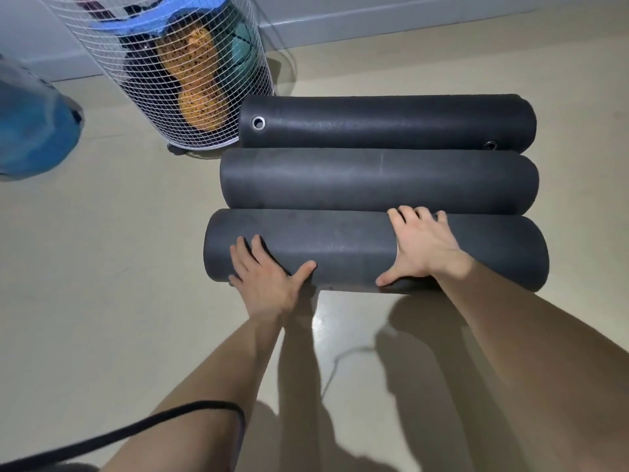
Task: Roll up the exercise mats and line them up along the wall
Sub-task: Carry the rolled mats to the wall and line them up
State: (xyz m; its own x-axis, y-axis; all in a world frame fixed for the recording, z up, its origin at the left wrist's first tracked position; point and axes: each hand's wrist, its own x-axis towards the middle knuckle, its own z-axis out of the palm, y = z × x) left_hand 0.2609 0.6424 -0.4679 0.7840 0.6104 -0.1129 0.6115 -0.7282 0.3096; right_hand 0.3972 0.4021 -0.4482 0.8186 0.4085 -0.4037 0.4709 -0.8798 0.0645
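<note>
Three rolled exercise mats lie side by side on the floor, parallel and touching each other. Both hands rest on the nearest mat. The left hand lies flat on the near side of this roll, close to its left end, with the fingers straight and spread and the thumb pointing to the right. The right hand presses on the top of the same roll, more to its right half; its fingers reach over the top as far as the seam with the middle mat, and the thumb is spread on the near side. Neither hand closes around the roll.

Just beyond the fingers of the right hand is the middle mat, and behind it the far mat, which is the closest one to the wall. The far mat has a metal eyelet at its left end and a second eyelet near its right end. Some faint pale marks on its surface are too blurred to read.

Beyond the left hand, touching the left end of the far mat, stands a white wire basket. Inside it I see an orange peanut-shaped ball with dark speckles, a teal ball, a blue item higher up and something dark. Far to the left of the left hand is a blue object, only partly visible.
</note>
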